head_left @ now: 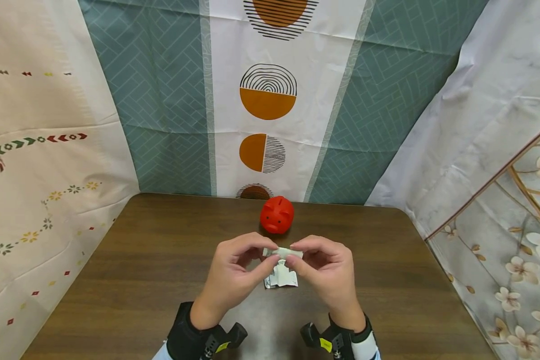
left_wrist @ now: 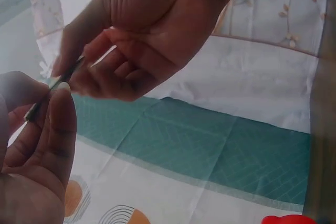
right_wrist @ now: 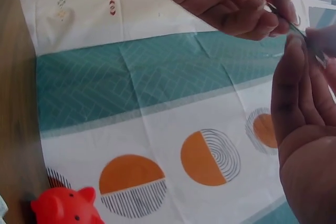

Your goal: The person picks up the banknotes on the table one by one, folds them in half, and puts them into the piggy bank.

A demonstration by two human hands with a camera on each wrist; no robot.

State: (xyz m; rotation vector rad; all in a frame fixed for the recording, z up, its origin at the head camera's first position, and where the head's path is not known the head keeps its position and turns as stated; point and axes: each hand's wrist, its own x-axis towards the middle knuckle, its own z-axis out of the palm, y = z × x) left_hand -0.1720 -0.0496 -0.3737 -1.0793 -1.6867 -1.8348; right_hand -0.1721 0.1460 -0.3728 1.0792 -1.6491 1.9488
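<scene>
Both hands meet over the middle of the table, in front of a red piggy bank (head_left: 277, 215). Between them is a narrow, pale green strip that looks like a folded banknote (head_left: 292, 253). My left hand (head_left: 230, 275) pinches its left end between thumb and fingers. The right hand (head_left: 330, 272) pinches the other end the same way. Just below the fingertips, more pale folded notes (head_left: 281, 278) lie on the tabletop, partly covered by the held one. Seen edge-on in the left wrist view, the folded banknote (left_wrist: 32, 112) is a thin dark line.
The brown wooden table (head_left: 162, 240) ends at a patterned teal and white cloth (head_left: 171, 100) behind the piggy bank. A cream cloth (head_left: 49, 210) hangs on the left and a floral one (head_left: 499, 250) on the right.
</scene>
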